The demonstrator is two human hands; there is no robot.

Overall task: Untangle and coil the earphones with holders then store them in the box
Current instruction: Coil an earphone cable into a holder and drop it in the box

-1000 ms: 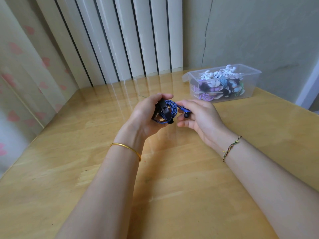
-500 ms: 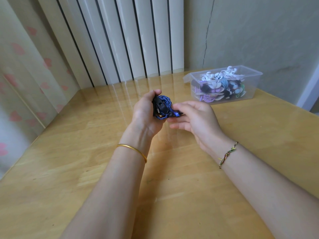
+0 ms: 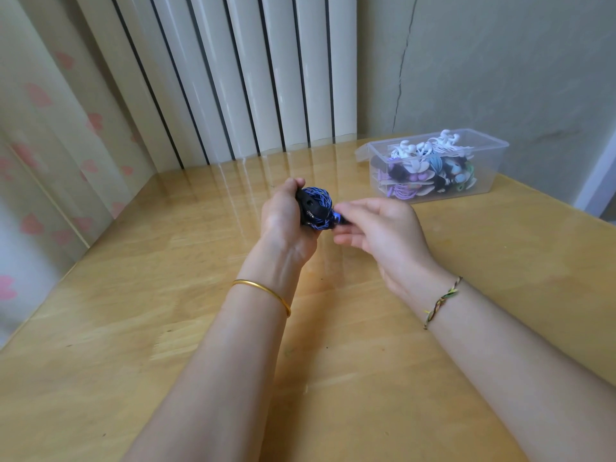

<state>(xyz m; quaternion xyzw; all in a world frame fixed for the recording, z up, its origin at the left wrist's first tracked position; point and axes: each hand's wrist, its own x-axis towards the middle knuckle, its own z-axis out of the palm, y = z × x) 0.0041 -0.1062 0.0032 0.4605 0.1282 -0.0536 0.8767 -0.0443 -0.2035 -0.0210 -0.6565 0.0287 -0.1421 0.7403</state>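
Observation:
My left hand grips a black holder wound with blue earphone cable, held above the middle of the wooden table. My right hand sits just to the right of it, its thumb and fingers pinching the blue earbud end at the bundle's lower right edge. A clear plastic box stands at the far right of the table, open-topped and holding several coiled earphones in white, purple, blue and black.
White vertical blinds hang behind the table, a patterned curtain lies to the left, and a cracked grey wall stands behind the box. The box lid edge pokes out on its left side.
Both hands have risen slightly and moved away from me. The right hand has closed in from the loose earbud to the bundle's edge, and the coil looks tighter.

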